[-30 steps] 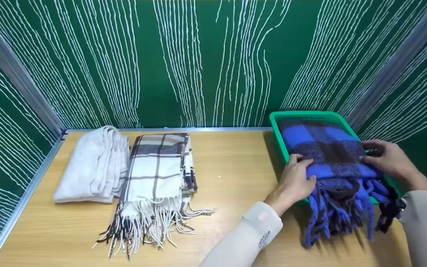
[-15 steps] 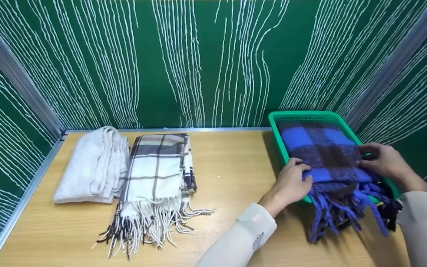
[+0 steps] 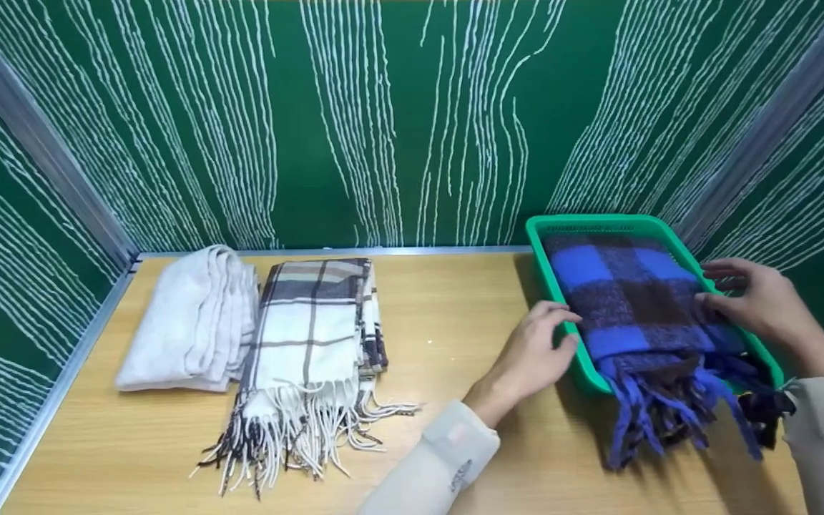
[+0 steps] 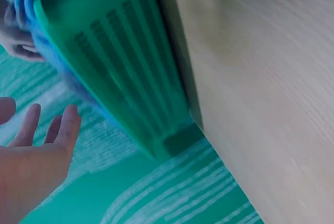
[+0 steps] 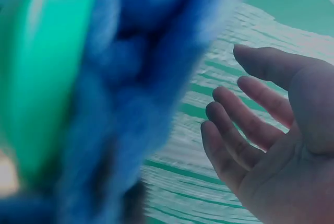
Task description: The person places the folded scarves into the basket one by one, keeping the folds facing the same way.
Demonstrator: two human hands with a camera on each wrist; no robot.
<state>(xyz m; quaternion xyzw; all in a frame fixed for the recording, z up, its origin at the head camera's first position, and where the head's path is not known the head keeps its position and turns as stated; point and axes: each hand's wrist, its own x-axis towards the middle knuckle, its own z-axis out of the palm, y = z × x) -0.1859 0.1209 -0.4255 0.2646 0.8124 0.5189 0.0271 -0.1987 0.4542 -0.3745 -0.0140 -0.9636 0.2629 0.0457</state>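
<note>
A folded blue-and-dark-brown checked scarf (image 3: 634,304) lies inside a green plastic basket (image 3: 550,275), its knotted fringe (image 5: 130,98) hanging over the near rim. My left hand (image 3: 530,350) is at the basket's left rim, fingertips close to the scarf's edge. In the left wrist view the left hand (image 4: 39,166) has relaxed, spread fingers and holds nothing. On the opposite side, my right hand (image 3: 759,300) is by the right rim with its thumb near the scarf. The right wrist view shows that right hand (image 5: 266,135) with loose fingers and nothing in them.
On the left of the wooden table (image 3: 455,300) lie a folded light grey cloth (image 3: 183,322) and, beside it, a white-and-brown checked scarf (image 3: 305,336) with long fringe. Green panels (image 3: 448,129) with white wavy lines enclose the back and sides.
My left hand has come off the scarf and moved left to the basket's rim. The right hand has eased slightly away from the scarf, whose fringe was shifted earlier.
</note>
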